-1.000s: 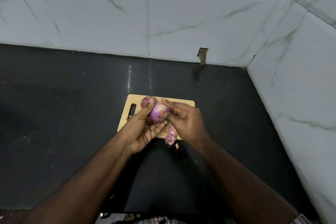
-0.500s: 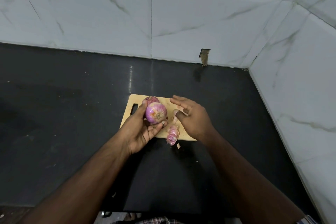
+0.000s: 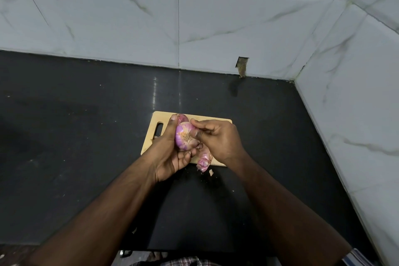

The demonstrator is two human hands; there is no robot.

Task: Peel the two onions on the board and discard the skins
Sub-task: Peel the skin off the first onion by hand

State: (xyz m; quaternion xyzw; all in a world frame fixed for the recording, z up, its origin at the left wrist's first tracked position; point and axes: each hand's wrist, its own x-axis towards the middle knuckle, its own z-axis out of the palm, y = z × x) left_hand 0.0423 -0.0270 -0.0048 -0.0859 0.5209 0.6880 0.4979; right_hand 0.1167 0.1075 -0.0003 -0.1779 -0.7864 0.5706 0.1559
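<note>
My left hand [image 3: 170,153] grips a purple onion [image 3: 185,138] just above the wooden cutting board [image 3: 151,138], root end facing me. My right hand [image 3: 218,138] is against the onion's right side, thumb and fingertips pinching at its skin. A second onion [image 3: 183,117] lies on the board behind the held one, mostly hidden by my left thumb. A pile of pink peeled skins [image 3: 204,158] sits at the board's near edge, below my right hand.
The board lies on a black countertop [image 3: 86,125] that ends at white marble-tiled walls behind and on the right [image 3: 345,114]. Small skin scraps [image 3: 211,172] lie on the counter just in front of the board. A small hole [image 3: 242,67] marks the back wall.
My right hand, which had drawn away to the right half a second ago, is back on the onion and pinching its skin. My left hand has turned the onion slightly.
</note>
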